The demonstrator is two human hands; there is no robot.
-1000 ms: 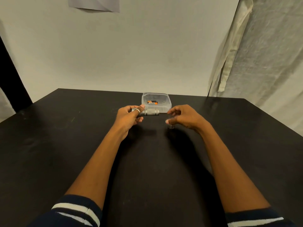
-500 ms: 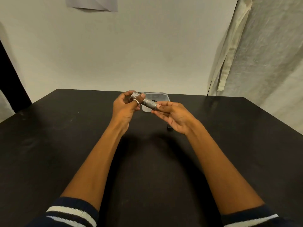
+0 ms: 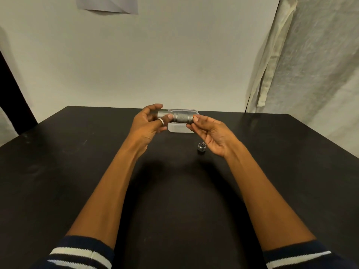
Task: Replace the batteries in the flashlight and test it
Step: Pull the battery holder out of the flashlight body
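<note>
My left hand (image 3: pixel 149 124) grips the head end of a silver flashlight (image 3: pixel 179 117), held level above the black table (image 3: pixel 77 171). The flashlight's open tail points right, and a speck of orange shows at that end. My right hand (image 3: pixel 211 133) sits palm-up at the tail with its fingertips touching the opening. I cannot tell whether those fingers pinch a battery. The flashlight's black end cap (image 3: pixel 201 147) with its spring stands on the table just left of my right wrist.
A clear plastic box (image 3: pixel 180 128) lies on the table behind the flashlight, mostly hidden by it. A pale wall rises behind the table and a light curtain (image 3: pixel 291 65) hangs at the right.
The flashlight went from tilted to level and rose slightly. My right hand turned palm-up and brought its fingertips to the open tail. The end cap, earlier under my right hand, now stands uncovered.
</note>
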